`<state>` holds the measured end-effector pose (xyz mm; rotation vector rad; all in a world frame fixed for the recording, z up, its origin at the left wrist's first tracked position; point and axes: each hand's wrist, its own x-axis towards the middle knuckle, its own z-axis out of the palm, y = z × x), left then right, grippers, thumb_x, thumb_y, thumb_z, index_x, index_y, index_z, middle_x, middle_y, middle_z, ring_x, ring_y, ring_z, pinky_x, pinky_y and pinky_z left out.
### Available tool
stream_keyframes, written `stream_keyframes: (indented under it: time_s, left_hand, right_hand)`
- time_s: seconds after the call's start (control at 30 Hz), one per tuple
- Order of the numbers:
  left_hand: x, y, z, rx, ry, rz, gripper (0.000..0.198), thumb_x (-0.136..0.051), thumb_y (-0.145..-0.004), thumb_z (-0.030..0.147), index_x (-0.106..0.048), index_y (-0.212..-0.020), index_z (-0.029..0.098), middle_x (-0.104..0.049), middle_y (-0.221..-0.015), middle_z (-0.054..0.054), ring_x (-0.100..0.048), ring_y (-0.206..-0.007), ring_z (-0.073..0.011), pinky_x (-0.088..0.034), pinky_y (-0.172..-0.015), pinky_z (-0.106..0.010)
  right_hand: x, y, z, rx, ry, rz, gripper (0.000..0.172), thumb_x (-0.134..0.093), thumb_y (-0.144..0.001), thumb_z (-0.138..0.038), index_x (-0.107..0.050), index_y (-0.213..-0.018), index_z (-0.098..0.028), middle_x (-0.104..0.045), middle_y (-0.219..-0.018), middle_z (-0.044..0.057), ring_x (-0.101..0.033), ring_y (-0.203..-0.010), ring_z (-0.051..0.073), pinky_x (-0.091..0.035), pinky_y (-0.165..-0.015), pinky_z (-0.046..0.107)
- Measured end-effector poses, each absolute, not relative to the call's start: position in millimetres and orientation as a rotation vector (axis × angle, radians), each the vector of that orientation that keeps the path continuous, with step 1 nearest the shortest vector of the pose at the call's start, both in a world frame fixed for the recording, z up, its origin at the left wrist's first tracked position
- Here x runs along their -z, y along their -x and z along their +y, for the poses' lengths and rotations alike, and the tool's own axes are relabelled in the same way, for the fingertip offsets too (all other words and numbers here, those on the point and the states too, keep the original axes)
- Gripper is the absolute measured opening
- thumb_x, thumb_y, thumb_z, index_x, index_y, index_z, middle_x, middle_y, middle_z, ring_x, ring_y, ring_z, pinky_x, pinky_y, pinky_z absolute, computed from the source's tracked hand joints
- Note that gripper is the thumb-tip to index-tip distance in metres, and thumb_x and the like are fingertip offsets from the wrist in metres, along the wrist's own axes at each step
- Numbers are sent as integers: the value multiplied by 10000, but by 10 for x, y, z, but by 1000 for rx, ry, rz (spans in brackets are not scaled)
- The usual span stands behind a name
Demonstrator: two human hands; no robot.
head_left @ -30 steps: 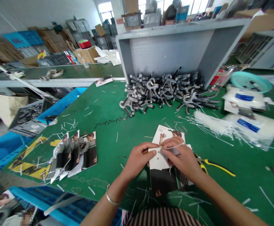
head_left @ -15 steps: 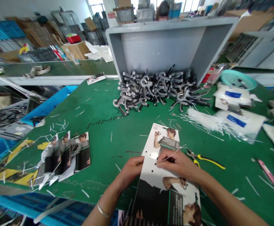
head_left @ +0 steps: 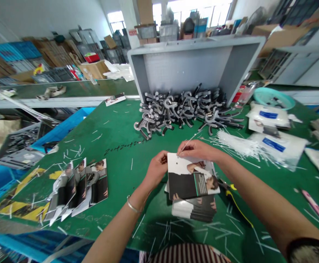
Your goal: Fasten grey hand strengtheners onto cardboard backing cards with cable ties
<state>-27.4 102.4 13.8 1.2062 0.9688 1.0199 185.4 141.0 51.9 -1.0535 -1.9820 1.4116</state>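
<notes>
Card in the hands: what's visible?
The printed card is white at top with a punched hole, black below, with a teal stripe, text and a person's photo. It lies on similar cards. The left hand holds its edge; the right hand pinches a thin white tie at the hole.

Count at your bench: your left hand (head_left: pixel 156 170) and right hand (head_left: pixel 200 150), one white cable tie (head_left: pixel 188 143), one printed card stack (head_left: pixel 189 180), three fanned cards (head_left: pixel 97 180), one yellow-handled pliers (head_left: pixel 230 187), two white bags (head_left: pixel 269 118), one teal basin (head_left: pixel 273 98), one co-worker (head_left: pixel 188 26)
</notes>
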Motion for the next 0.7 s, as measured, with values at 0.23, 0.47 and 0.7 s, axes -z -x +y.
stream_keyframes:
  time_s: [0.23, 0.47, 0.7]
  left_hand:
    - [251, 474, 776, -864, -1468, 1215, 71, -640, -774, 212, -639, -733, 154, -550, -663, 30, -475, -635, -115, -357, -609, -211]
    - [83, 936, 214, -697, -1443, 993, 183, -574, -918, 255, -735, -989, 207, -642, -944, -63, -606, -881, -184, -463, -803, -296]
    - [-68, 765, 287, -874, -1581, 871, 181, -580, -926, 205, -713, -1048, 217, -650, -1019, -89, -618, -975, -197, -483, -875, -319]
  right_hand:
    - [-45, -1833, 1239, -1478, 1107, -1908, 236, -652, -834, -386, -720, -889, -167, -704, -862, 20, -634, -804, 150, -475, -749, 261]
    - [-59, -1823, 995, -1647, 1197, -1734, 289, -675, -814, -433, -724, -886, -158, -677, -807, 15, -576, -712, 132, -460, -665, 254]
    - [-143, -1741, 1056, -1732, 1282, -1323, 281, -754, -729, -427, -724, -842, -171, -673, -733, 10, -565, -616, 124, -421, -540, 231]
